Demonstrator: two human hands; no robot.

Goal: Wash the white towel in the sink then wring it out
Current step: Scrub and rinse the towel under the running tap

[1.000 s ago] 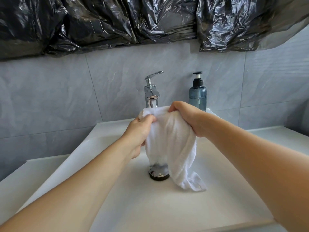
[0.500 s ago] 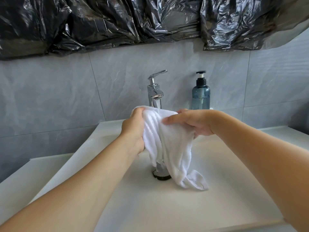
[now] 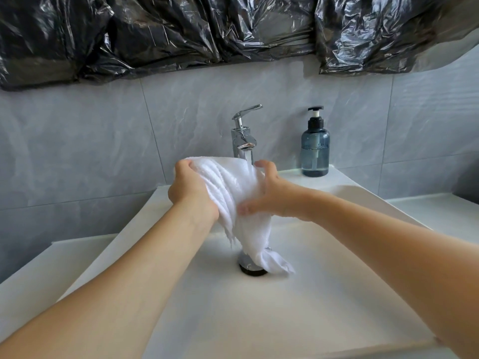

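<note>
The white towel (image 3: 234, 193) hangs bunched under the chrome faucet (image 3: 243, 141), and water runs from the spout onto its top. Its lower end trails down to the drain (image 3: 252, 268) of the white sink (image 3: 324, 294). My left hand (image 3: 190, 189) grips the towel's upper left edge, fingers curled over the folds. My right hand (image 3: 269, 196) lies against the towel's right side with fingers spread and fairly straight, the thumb up near the spout.
A blue pump soap bottle (image 3: 315, 149) stands on the sink's back right corner. Grey wall tiles rise behind the faucet, and black plastic sheeting (image 3: 233, 29) hangs above them. White counter runs along both sides of the basin.
The towel has been gathered into a tighter bunch under the running water. My right hand let go of its grip on the top edge and now presses flat on the side. My left hand turned over the top.
</note>
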